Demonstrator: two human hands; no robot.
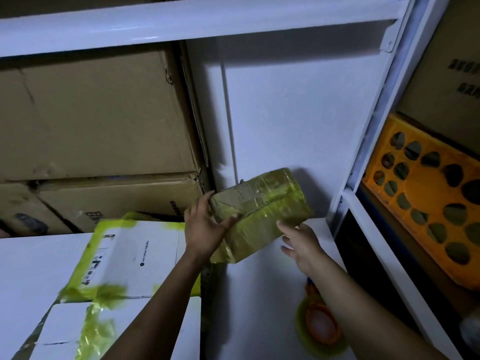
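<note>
Where left hand [205,227] grips parcel [262,211], corner hidden.

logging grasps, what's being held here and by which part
The parcel, by its left end: the left hand wraps it, thumb across the front. The right hand is open by the lower right edge; contact cannot be told.

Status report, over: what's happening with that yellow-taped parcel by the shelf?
Left grip holds yellow-taped parcel by its left end, tilted. Right grip open, fingertips at parcel's near edge. Stacked brown cartons close on left.
</note>
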